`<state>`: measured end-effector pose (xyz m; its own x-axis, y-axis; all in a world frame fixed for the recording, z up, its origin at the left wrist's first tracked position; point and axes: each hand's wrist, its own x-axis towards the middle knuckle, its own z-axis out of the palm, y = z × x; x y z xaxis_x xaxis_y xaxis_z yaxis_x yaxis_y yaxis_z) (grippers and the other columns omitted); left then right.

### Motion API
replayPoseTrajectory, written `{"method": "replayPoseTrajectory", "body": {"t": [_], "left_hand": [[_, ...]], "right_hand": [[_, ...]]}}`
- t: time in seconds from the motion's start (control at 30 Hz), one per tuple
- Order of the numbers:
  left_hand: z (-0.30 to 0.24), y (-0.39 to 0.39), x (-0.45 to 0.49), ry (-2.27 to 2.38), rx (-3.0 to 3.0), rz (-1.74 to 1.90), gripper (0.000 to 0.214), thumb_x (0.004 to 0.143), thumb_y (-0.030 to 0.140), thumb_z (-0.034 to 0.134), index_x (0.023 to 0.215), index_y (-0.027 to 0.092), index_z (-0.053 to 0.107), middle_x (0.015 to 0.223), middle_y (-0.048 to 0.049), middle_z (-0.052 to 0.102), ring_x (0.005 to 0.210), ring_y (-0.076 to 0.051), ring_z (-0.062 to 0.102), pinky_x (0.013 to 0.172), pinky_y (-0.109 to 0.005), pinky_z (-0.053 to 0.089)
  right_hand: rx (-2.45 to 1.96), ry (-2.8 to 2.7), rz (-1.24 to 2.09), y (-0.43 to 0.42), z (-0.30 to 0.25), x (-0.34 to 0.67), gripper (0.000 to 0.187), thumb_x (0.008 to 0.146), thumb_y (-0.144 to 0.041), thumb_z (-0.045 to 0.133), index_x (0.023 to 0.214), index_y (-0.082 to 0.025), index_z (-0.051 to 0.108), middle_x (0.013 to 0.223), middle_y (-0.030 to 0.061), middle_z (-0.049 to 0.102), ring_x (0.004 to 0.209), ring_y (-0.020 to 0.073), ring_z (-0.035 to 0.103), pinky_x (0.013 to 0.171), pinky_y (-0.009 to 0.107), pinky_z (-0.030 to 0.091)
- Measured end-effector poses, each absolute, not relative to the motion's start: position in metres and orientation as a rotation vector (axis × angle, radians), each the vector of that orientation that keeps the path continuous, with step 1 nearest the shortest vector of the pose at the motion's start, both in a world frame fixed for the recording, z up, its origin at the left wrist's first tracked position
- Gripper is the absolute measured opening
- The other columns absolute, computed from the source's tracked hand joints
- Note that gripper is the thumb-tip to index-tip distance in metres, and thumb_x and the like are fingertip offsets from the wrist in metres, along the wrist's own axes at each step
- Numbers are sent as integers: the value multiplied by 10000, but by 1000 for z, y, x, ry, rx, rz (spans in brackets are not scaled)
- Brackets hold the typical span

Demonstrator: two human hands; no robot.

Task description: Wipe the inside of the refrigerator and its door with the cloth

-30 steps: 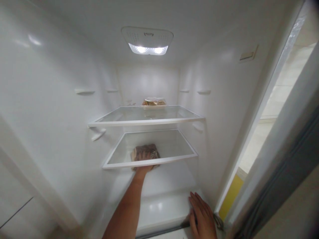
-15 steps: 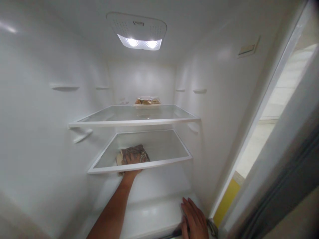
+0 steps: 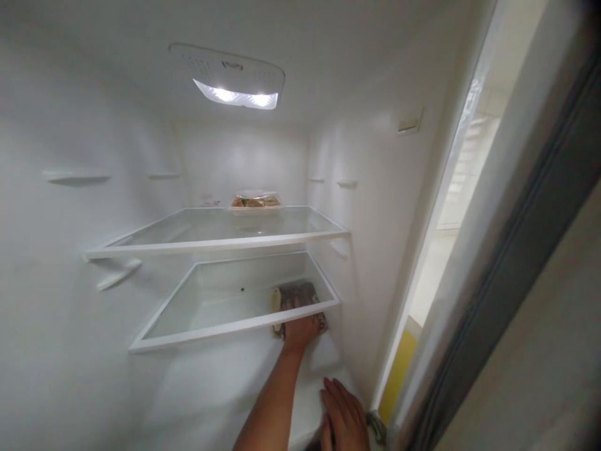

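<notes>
L hand [image 3: 300, 329] was reached into the fridge, palm flat and fingers stretched out, pressed on a brown patterned cloth [image 3: 297, 292] rather than gripping it. Cloth sat at the front R corner of the lower glass shelf [image 3: 211, 330], with the shelf's white rim cutting across cloth and hand. Couldn't tell if the hand was on top of the glass or under it. R hand [image 3: 345, 416] lay low by the door opening, fingers straight and close together, palm down on the fridge floor ledge [image 3: 307, 394], holding nothing. Upper glass shelf [image 3: 211, 243] carried one clear food pack [image 3: 255, 202] at the back; any print on it was too small to read. Ceiling lamp [image 3: 235, 94] was lit. Small plate on the R wall [image 3: 409, 123] had no legible marking at this res.
</notes>
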<state>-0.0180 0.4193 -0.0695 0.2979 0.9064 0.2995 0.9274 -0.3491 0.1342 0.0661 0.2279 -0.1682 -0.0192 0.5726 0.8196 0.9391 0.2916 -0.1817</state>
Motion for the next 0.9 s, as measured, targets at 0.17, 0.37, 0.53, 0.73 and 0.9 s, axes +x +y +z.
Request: {"method": "replayPoseTrajectory", "body": {"t": [0.17, 0.37, 0.53, 0.73, 0.9], "left_hand": [[-59, 391, -48, -1776, -2520, -446, 603, 870, 478, 474, 1445, 299, 491, 1485, -159, 524, 1362, -431, 447, 1096, -669, 308], [-49, 353, -128, -1979, -2374, -230, 637, 879, 481, 439, 1484, 282, 434, 1589, -145, 388, 1456, -425, 324, 1152, -629, 255], [-48, 334, -224, -2095, -2061, -175, 588, 911, 416, 422, 1484, 283, 434, 1582, -121, 405, 1443, -398, 345, 1135, -590, 310], [-51, 323, -244, -2164, -1972, -171, 532, 931, 408, 420, 1449, 308, 487, 1589, -106, 396, 1435, -418, 350, 1135, -590, 309], [-44, 322, -190, -2290, -2027, -86, 582, 916, 463, 392, 1488, 358, 402, 1629, -121, 313, 1463, -466, 283, 1107, -677, 264]], "right_hand": [[-1382, -1725, -610, 228, -159, 68, 436, 795, -103, 473, 1177, -232, 638, 1213, 57, 732, 1115, 254, 696, 892, 401, 588], [-1291, -1856, -653, 224, -146, 79, 408, 801, -134, 535, 1189, -206, 642, 1222, 56, 729, 1095, 239, 706, 858, 360, 606], [-1300, -1833, -558, 218, -144, 75, 386, 835, -157, 543, 1206, -207, 637, 1251, 63, 713, 1123, 250, 692, 867, 394, 604], [-1305, -1798, -454, 212, -150, 75, 387, 858, -145, 533, 1228, -219, 618, 1250, 47, 713, 1155, 239, 672, 909, 411, 590], [-1315, -1757, -399, 213, -150, 71, 418, 858, -153, 539, 1265, -226, 601, 1256, 52, 707, 1155, 251, 668, 907, 435, 583]]}}
